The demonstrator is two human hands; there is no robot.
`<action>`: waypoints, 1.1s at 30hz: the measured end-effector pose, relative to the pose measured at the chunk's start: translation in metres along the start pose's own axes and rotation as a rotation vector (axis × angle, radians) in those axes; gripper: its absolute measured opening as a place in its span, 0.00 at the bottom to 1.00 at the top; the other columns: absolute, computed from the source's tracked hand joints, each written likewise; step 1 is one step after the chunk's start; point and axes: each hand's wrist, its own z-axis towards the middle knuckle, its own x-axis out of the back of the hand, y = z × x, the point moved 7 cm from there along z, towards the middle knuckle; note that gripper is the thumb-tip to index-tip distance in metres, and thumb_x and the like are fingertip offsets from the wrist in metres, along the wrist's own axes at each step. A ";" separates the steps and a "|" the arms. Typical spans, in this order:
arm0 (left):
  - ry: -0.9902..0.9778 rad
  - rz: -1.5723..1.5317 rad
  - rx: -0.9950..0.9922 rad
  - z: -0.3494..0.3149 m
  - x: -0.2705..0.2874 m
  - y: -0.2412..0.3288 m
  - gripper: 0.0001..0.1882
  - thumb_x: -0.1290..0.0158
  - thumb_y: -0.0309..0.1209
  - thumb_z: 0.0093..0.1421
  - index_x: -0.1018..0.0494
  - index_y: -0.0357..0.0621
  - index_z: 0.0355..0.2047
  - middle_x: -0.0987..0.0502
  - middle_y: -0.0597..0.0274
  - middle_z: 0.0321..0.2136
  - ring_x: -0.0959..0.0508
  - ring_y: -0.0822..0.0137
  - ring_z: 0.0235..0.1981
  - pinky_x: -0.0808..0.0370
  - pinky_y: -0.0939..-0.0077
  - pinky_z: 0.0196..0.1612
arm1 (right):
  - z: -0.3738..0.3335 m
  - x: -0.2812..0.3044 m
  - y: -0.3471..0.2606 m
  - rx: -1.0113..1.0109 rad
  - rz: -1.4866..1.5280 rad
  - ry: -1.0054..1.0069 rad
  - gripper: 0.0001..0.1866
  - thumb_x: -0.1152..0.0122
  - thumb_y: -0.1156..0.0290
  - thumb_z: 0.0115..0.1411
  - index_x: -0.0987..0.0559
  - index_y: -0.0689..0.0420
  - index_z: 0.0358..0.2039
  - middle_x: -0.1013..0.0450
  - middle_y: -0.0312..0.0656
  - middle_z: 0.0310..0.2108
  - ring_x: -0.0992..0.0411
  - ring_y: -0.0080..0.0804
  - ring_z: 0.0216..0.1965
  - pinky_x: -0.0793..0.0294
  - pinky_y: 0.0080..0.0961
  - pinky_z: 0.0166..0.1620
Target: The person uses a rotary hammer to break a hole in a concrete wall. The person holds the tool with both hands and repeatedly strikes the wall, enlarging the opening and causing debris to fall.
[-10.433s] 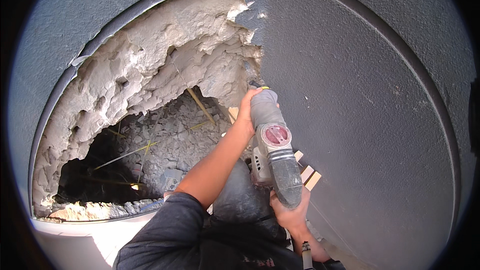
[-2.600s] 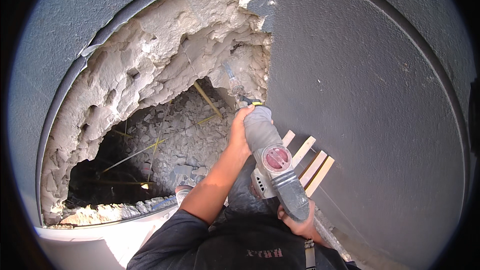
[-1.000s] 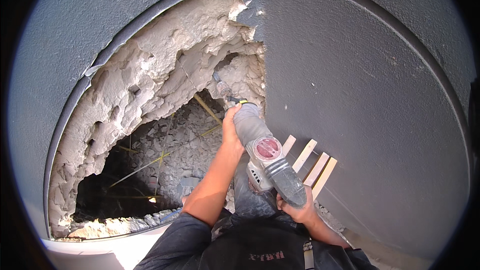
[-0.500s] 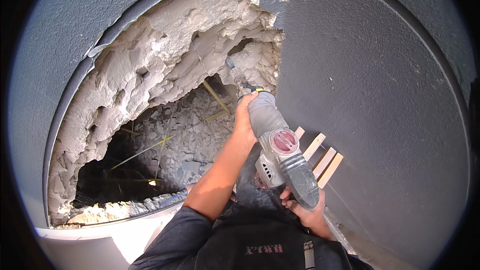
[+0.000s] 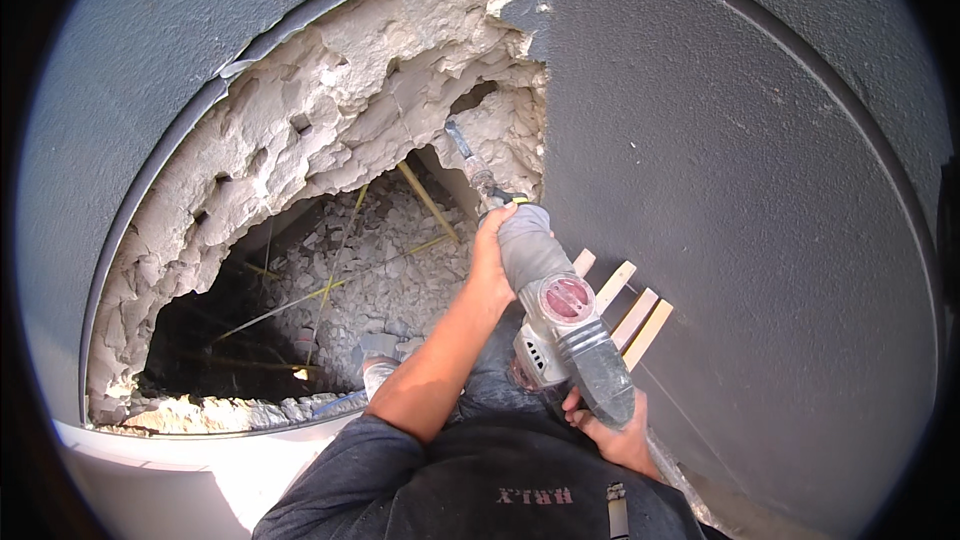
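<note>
A dusty grey demolition hammer (image 5: 535,250) with a round red cover slants up and away from me. My left hand (image 5: 492,255) is closed around its front barrel, just behind the chuck. At the back end, my right hand (image 5: 618,432) is wrapped on the rear grip, partly hidden under the housing. The chisel bit (image 5: 459,140) points at the broken wall (image 5: 350,105), with its tip beside a dark hollow; whether it touches the wall I cannot tell. Below the jagged edge, a large opening shows rubble (image 5: 365,270) inside.
Dark grey plastered wall (image 5: 740,190) stands at right, with several wooden slats (image 5: 640,315) against it. Yellowish rods (image 5: 428,202) cross the opening. A white ledge (image 5: 200,470) runs under it at the lower left. A curved metal edge strip (image 5: 150,155) borders the broken part.
More of the chisel bit shows, and the hammer's front sits slightly lower. The view has shifted a little, revealing more rubble. Both hands keep their hold.
</note>
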 end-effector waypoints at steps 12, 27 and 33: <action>0.027 0.006 -0.039 0.034 -0.015 0.002 0.28 0.41 0.50 0.58 0.26 0.37 0.47 0.18 0.45 0.34 0.16 0.53 0.33 0.16 0.56 0.40 | 0.038 0.024 -0.019 0.053 -0.098 0.028 0.08 0.36 0.83 0.51 0.18 0.63 0.34 0.20 0.40 0.31 0.22 0.26 0.33 0.22 0.26 0.40; 0.079 -0.017 -0.134 0.148 -0.014 0.100 0.26 0.40 0.48 0.58 0.26 0.39 0.46 0.19 0.49 0.33 0.17 0.51 0.32 0.16 0.54 0.40 | 0.191 0.003 -0.005 0.208 -0.017 -0.043 0.09 0.35 0.79 0.52 0.21 0.65 0.35 0.23 0.39 0.27 0.24 0.26 0.29 0.23 0.26 0.34; 0.053 -0.029 -0.008 0.168 0.015 0.119 0.26 0.40 0.49 0.58 0.26 0.40 0.46 0.20 0.51 0.32 0.17 0.53 0.31 0.16 0.53 0.38 | 0.204 -0.035 -0.015 -0.036 0.142 -0.020 0.12 0.39 0.85 0.54 0.18 0.64 0.40 0.19 0.42 0.34 0.21 0.27 0.36 0.21 0.25 0.42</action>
